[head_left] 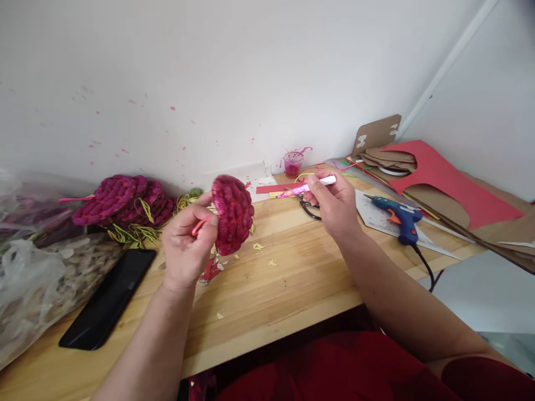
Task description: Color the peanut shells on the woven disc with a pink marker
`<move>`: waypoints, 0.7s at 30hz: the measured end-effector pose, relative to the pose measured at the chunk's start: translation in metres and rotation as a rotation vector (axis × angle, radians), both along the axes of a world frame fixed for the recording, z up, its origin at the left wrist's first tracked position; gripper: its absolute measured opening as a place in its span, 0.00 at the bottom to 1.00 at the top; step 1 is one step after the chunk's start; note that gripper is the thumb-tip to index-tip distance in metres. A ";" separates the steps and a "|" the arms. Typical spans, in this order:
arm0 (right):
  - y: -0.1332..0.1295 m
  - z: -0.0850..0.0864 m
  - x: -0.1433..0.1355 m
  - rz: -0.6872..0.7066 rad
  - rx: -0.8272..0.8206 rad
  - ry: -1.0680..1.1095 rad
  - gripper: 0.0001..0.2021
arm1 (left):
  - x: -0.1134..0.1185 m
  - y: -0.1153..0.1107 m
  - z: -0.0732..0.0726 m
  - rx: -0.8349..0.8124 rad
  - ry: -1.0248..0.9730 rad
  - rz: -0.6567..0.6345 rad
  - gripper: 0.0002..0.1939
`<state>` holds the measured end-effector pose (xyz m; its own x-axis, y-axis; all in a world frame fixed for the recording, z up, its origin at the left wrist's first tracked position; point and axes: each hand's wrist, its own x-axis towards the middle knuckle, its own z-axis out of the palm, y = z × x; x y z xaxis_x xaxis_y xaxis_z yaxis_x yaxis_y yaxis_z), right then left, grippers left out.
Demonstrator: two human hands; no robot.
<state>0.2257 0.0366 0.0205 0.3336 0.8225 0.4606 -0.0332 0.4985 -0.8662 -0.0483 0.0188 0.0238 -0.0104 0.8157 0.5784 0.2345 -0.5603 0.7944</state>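
Note:
My left hand (190, 239) pinches a magenta, bumpy craft piece (232, 214) by its edge, with a red-orange strip (200, 225) between the fingers. The piece is held upright above the table, and layered petal-like or scale-like bumps cover its face. My right hand (334, 203) grips a white pen-like tool (307, 188), its pink-stained tip pointing left toward the piece but apart from it. I cannot tell whether it is a brush or a marker. Behind that hand lie black-handled scissors (310, 210), partly hidden. A cup of pink liquid (293, 164) stands by the wall.
Similar magenta pieces (117, 197) are piled at left over yellow-green strings (137, 235). Nearby are a black phone (109, 298) and a clear plastic bag (37, 289). A blue glue gun (397, 216), red paper (455, 184) and cardboard (378, 133) occupy the right. Scraps dot the wooden table (288, 289).

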 end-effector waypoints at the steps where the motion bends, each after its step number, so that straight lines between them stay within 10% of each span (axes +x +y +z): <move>1: 0.000 0.000 0.000 -0.012 -0.003 -0.002 0.17 | 0.001 -0.002 0.000 0.015 0.052 -0.015 0.09; 9: 0.004 0.002 0.001 -0.071 -0.037 0.066 0.20 | 0.014 -0.012 0.006 -0.246 0.186 -0.296 0.08; 21: -0.011 0.009 -0.005 0.060 0.029 0.019 0.20 | 0.021 -0.012 -0.002 -0.363 0.079 -0.370 0.11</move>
<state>0.2204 0.0257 0.0294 0.2933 0.8276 0.4786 -0.0803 0.5202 -0.8503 -0.0273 0.0067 0.0221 0.3482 0.9048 0.2453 0.1399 -0.3089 0.9408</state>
